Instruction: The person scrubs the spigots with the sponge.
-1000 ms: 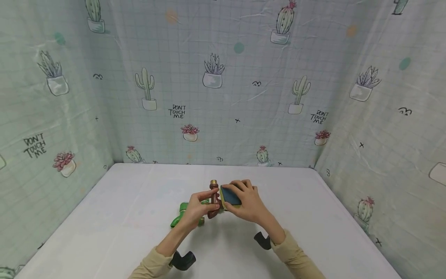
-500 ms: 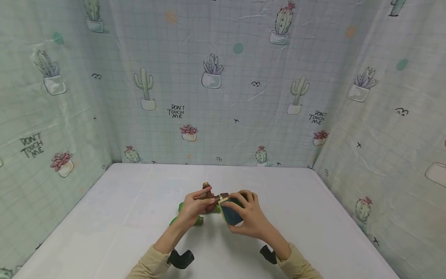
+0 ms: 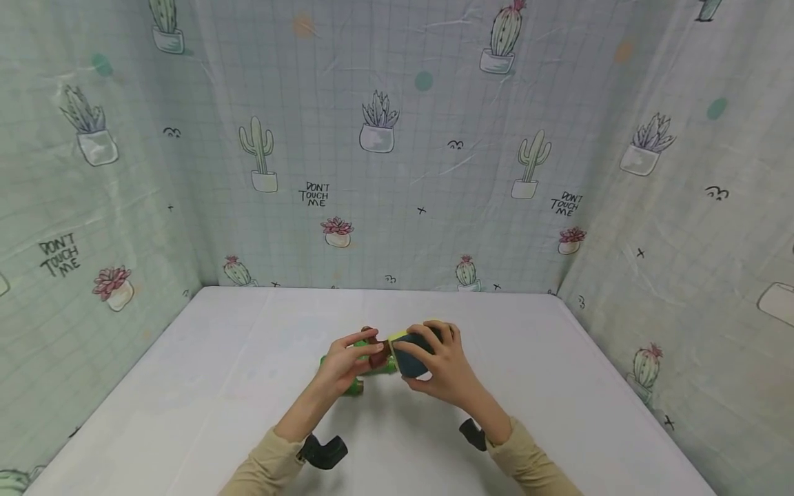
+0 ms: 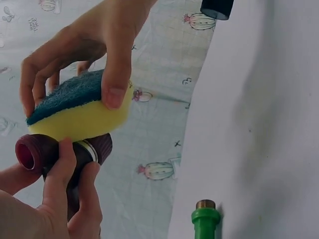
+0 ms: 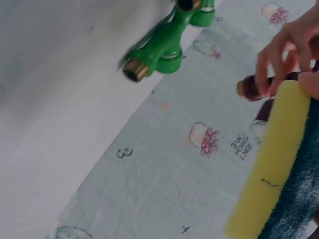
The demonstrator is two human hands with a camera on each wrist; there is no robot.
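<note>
A maroon pipe fitting (image 3: 375, 357) with several branches is pinched between the thumb and fingers of my left hand (image 3: 343, 362), above the table. In the right wrist view, one brass end of the fitting (image 5: 249, 88) shows past the fingers. My right hand (image 3: 445, 366) grips a sponge (image 3: 411, 355), yellow with a dark blue-green scouring side. In the left wrist view, the yellow side of the sponge (image 4: 82, 119) lies against the fitting (image 4: 46, 148), close to its ribbed end. The left fingers hide part of the fitting.
Green pipe fittings (image 3: 353, 388) with brass threaded ends lie on the white table (image 3: 248, 386), behind and beside the left hand. Black curved pieces (image 3: 325, 452) sit at both wrists. A cactus-print cloth (image 3: 397, 207) hangs around the table's back and sides.
The fitting has turned from upright to tilted, with one branch toward the sponge. The right hand has dropped slightly, then risen a little, turning the sponge so its yellow edge shows on top.
</note>
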